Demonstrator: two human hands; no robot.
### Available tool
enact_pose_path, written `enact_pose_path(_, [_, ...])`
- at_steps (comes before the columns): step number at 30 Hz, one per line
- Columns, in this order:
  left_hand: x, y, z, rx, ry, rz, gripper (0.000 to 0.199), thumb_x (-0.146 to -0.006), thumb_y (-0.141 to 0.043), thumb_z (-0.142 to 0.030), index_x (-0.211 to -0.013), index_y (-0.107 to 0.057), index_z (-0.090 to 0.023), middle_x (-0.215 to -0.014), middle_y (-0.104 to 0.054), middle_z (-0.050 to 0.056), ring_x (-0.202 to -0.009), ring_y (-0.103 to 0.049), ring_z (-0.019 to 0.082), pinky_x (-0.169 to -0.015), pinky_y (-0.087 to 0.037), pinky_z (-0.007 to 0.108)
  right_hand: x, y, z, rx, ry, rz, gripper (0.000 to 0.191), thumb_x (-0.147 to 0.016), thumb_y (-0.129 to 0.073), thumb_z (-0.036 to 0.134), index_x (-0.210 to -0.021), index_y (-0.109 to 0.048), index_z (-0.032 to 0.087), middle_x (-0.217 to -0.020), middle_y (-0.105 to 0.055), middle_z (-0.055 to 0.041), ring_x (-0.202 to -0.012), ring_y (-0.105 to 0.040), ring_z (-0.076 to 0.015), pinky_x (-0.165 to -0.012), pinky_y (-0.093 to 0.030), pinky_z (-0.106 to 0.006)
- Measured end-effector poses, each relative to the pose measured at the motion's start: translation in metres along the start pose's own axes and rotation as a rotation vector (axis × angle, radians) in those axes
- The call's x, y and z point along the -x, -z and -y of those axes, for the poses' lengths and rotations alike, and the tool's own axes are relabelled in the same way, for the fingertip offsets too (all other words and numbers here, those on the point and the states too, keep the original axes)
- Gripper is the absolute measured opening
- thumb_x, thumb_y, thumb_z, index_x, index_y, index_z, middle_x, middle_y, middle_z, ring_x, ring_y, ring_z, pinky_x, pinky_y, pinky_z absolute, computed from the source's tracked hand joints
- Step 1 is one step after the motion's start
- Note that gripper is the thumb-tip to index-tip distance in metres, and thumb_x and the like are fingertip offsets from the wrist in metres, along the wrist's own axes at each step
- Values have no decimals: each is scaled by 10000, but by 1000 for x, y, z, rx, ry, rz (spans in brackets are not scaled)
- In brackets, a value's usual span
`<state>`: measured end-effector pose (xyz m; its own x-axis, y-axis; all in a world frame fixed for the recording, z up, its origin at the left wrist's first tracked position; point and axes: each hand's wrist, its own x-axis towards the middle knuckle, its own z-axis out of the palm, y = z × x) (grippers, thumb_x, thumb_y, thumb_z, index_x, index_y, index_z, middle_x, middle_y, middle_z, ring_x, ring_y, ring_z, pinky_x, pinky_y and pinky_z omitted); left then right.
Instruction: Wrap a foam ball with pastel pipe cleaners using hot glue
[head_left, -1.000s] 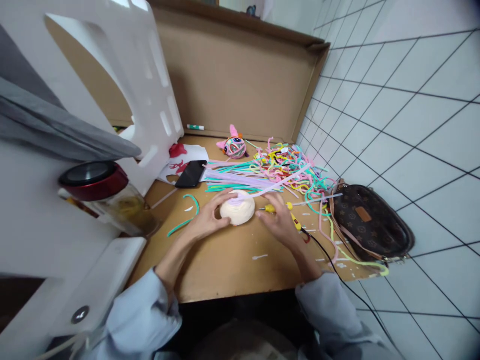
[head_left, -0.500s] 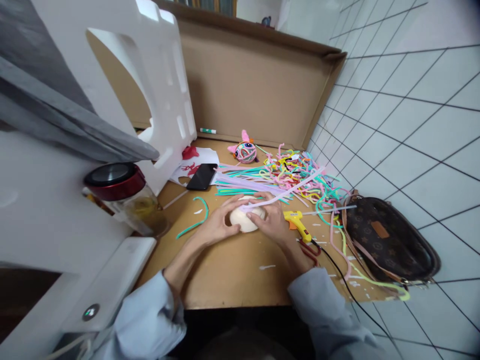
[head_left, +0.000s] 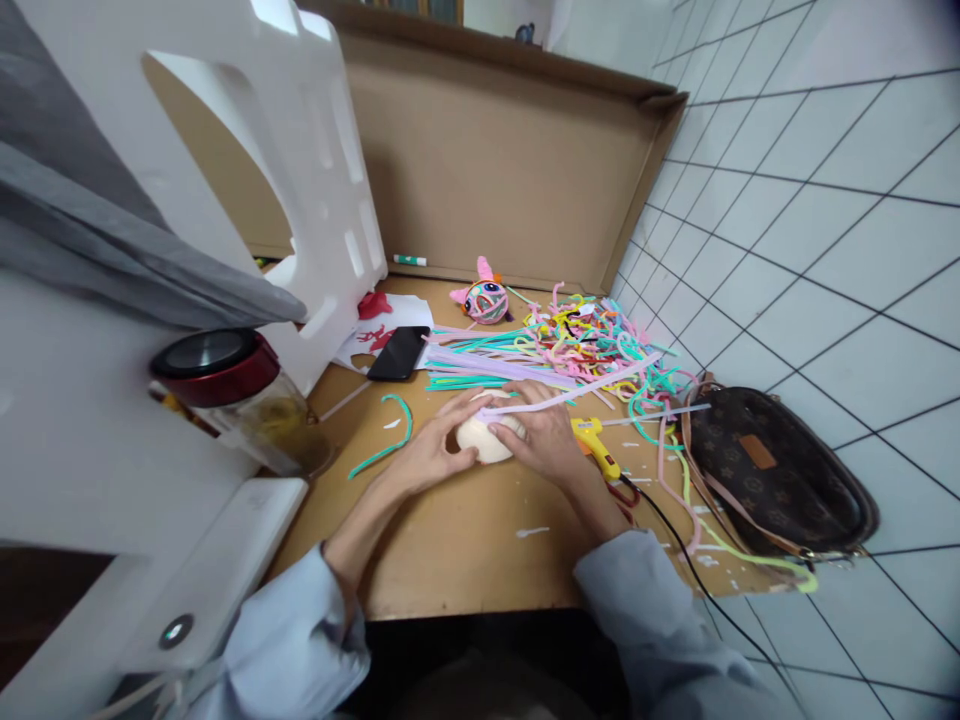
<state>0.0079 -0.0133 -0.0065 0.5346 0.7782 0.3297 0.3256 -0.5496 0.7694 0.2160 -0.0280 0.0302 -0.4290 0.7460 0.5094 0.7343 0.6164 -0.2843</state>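
Observation:
A white ball [head_left: 480,440] sits between my two hands above the table. My left hand [head_left: 433,445] curves round its left side, thumb at the lower edge. From the other side my right hand [head_left: 551,435] grips it, with the thumb on top. A pale lilac pipe cleaner [head_left: 577,392] lies with one end against the ball's top and stretches out to the right over my right hand. Just right of that hand rests a yellow glue gun [head_left: 597,448] with a glue stick in its back.
Lilac and teal pipe cleaners [head_left: 487,365] lie behind the ball, beside a tangled coloured heap [head_left: 600,345]. A pink-eared decorated ball [head_left: 486,300], a phone [head_left: 400,353], a glass bottle [head_left: 255,410], a brown bag [head_left: 780,470] and a bent teal pipe cleaner [head_left: 405,430] surround the work spot.
The free end of the lilac pipe cleaner has dropped slightly and swung to the right. Both hands keep their hold on the ball; the whole view has shifted a little.

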Motion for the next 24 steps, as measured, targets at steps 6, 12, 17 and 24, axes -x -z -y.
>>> enact_pose_path(6, [1, -1, -1, -3, -18, -15, 707, -770, -597, -201, -1459, -438, -207, -1548, -421, 128, -1477, -327, 311, -1219, -252, 530, -1, 3, -1, -7, -7, 30, 295, -921, -592, 361, -1126, -736, 206, -1181, -651, -122, -1142, -556, -276, -964, -430, -433])
enact_pose_path(12, [2, -3, -2, -8, -13, -42, 713, -751, -583, -166, -1447, -436, -205, -1545, -411, 125, -1474, -327, 294, -1223, -254, 522, -1, 4, -3, 40, -3, 41, 314, -922, -595, 385, -1161, -729, 230, -1174, -667, -112, -1117, -577, -277, -954, -442, -428])
enact_pose_path(17, [1, -2, -4, -14, 19, -39, 717, -740, -594, -174, -1443, -457, -216, -1550, -421, 115, -1472, -341, 302, -1221, -262, 525, 4, -5, -5, -46, -65, 19, 279, -921, -594, 369, -1111, -742, 227, -1196, -692, -97, -1136, -599, -261, -999, -431, -438])
enact_pose_path(24, [0, -2, -1, -8, -6, -36, 719, -738, -619, -213, -1442, -473, -187, -1539, -429, 145, -1455, -373, 306, -1213, -279, 513, 10, -12, -3, -154, -87, -54, 328, -923, -589, 345, -1208, -695, 221, -1231, -706, -84, -1171, -613, -262, -1041, -419, -454])
